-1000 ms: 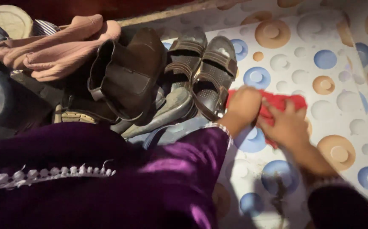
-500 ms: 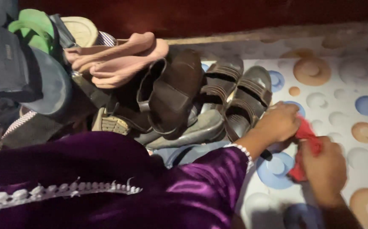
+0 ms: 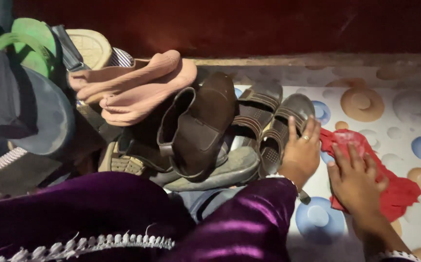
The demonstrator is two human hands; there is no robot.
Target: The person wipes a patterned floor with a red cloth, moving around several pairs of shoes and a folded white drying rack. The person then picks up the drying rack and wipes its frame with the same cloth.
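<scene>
A red cloth [image 3: 398, 193] lies spread on the floor sheet printed with blue and orange circles [image 3: 365, 104]. My right hand [image 3: 355, 180] lies flat on the cloth's left part, fingers apart. My left hand [image 3: 301, 151], wearing a ring, rests with spread fingers against the right one of a pair of brown strapped sandals [image 3: 279, 127]. My purple sleeve [image 3: 249, 221] fills the bottom of the view.
A pile of footwear sits to the left: a dark brown ankle boot [image 3: 198, 128], pink slippers [image 3: 133, 87], a green flip-flop [image 3: 33, 41], grey shoes [image 3: 220, 170]. A dark red wall [image 3: 249, 26] runs along the back.
The red cloth was bunched between both hands; now it lies spread out. My right hand has flattened on it and my left hand has opened against the sandal.
</scene>
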